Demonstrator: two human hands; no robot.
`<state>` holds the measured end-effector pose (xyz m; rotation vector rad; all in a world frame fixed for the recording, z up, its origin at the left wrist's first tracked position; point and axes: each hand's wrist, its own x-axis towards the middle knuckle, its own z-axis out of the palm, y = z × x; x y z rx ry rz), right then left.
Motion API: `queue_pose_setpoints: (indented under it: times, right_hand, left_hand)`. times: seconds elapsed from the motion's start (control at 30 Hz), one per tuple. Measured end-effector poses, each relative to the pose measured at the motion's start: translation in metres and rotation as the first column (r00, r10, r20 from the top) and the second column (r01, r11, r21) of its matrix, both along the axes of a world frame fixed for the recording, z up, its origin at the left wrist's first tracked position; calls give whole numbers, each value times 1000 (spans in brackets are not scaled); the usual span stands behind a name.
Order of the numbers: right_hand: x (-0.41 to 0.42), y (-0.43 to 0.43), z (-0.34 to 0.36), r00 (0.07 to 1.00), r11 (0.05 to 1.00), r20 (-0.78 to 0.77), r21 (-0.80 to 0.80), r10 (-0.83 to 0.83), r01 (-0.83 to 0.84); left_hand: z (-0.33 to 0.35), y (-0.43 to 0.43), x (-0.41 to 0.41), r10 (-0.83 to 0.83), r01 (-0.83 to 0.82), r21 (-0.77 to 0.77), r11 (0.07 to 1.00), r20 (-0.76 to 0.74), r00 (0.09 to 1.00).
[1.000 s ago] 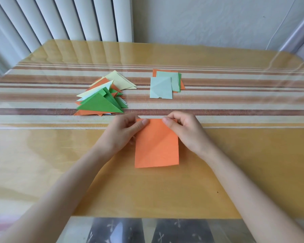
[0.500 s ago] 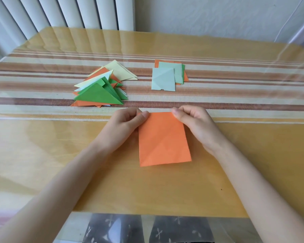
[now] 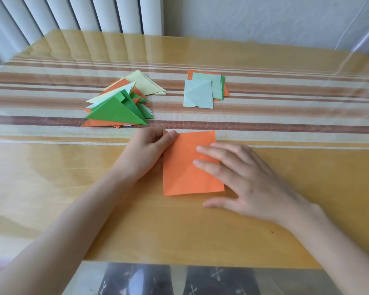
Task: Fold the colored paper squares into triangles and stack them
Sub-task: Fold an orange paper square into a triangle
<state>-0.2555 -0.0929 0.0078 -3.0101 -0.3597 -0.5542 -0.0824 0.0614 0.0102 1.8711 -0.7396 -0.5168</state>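
Currently the left hand [image 3: 145, 150] pinches the orange square [image 3: 185, 173] at its far corner; the right hand [image 3: 243, 179] presses it, fingers straight. Beyond lie the triangle pile [image 3: 115, 111] and the square stack [image 3: 198, 94], well apart.

**Your work surface.** Glossy yellow-wood table [image 3: 73, 177] under a clear cover, w/ a brown-and-cream striped cloth band [image 3: 285, 116] running left to right across its far half.

- **Over the band, left:** loose pile of folded paper triangles [image 3: 117, 112], green on top, w/ orange, pale yellow and pale blue beneath.
- **Over the band, right, well apart from the pile:** stack of flat paper squares [image 3: 197, 94], pale blue uppermost, orange and green edges showing below.
- **Centre, near you:** one orange paper square [image 3: 185, 167], flat, diag. creases visible, far edge overlapping the band.
- **Your right hand [image 3: 249, 179]:** lies flat, fingers on that square, thumb on bare table.
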Motion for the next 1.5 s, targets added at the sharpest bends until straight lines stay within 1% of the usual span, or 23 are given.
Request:
queue_pose_setpoints:
  times: [0.07,0.17,0.23,0.27,0.3,0.33,0.4,0.43,0.47,0.5,0.57,0.67,0.77,0.83,0.87,0.97,1.03,1.2,1.27,1.37,1.4,1.47,1.5]
  right_hand:
    - [6,-2,0,994,998,90,-50,54,-50]
    - [9,-2,-2,983,997,171,-27,73,-69]
    - [8,0,-2,983,997,168,-1,72,-73]
    - [8,1,-2,985,997,155,2,77,-79]
    - [8,2,-3,987,996,139,4,82,-84]
    - [9,3,-3,989,996,123,12,86,-88]
    - [12,6,-2,994,995,76,63,76,-81]
    - [15,6,1,997,992,39,107,64,-68]
    - [17,7,4,999,985,-8,164,53,-51]
    - [21,7,9,996,971,-71,236,46,-28]
    - [27,5,20,973,915,-227,399,32,63]
    - [38,-2,30,892,741,-450,610,32,281]
    - [52,-1,29,865,584,-497,722,65,371]
    - [58,4,26,854,520,-515,752,78,406]
    - [59,6,24,852,498,-517,763,85,413]
    - [58,10,23,855,465,-508,785,104,410]
    - [59,11,23,858,453,-505,789,97,414]
    - [61,20,20,860,470,-500,787,105,400]
    - [58,20,19,861,488,-498,779,100,394]
    - [50,16,22,858,449,-499,798,120,402]
    - [48,14,24,855,425,-499,811,143,402]
    - [46,8,27,852,399,-485,833,198,382]
    - [46,5,28,851,412,-476,837,222,361]
  left_hand:
    - [0,0,1,0,0,-1,1000,-14,1000]
    - [0,1,0,4,-4,7,1000,39,999]
    - [-1,7,-6,29,-26,-23,999,143,989]
    - [-1,12,-10,41,-34,-31,999,248,968]
    - [-1,19,-14,32,-21,-33,999,381,924]
    - [-2,27,-17,10,3,-24,1000,519,855]
    - [-3,41,-19,-53,38,37,999,731,680]
    - [-4,47,-18,-109,64,89,994,789,604]
    - [-6,52,-15,-188,110,152,982,811,554]
    - [-9,56,-12,-270,159,218,963,805,528]
    - [-14,62,-8,-381,213,316,924,743,550]
    - [-17,65,-5,-414,243,340,909,661,626]
    - [-20,65,-2,-410,274,307,911,635,654]
    - [-19,66,-1,-381,285,253,925,635,672]
    - [-18,68,-2,-350,286,204,936,618,704]
    - [-7,74,-10,-229,248,29,968,499,836]
    - [-4,77,-16,-223,242,20,970,463,858]
    - [-9,74,-19,-227,215,84,973,497,838]
    - [-10,74,-20,-244,221,109,969,536,808]
    - [-14,75,-22,-291,224,186,957,637,714]
    - [-14,75,-22,-299,221,201,954,649,700]
    - [-10,76,-23,-303,222,206,953,642,704]
    - [-8,77,-24,-300,229,194,954,627,719]
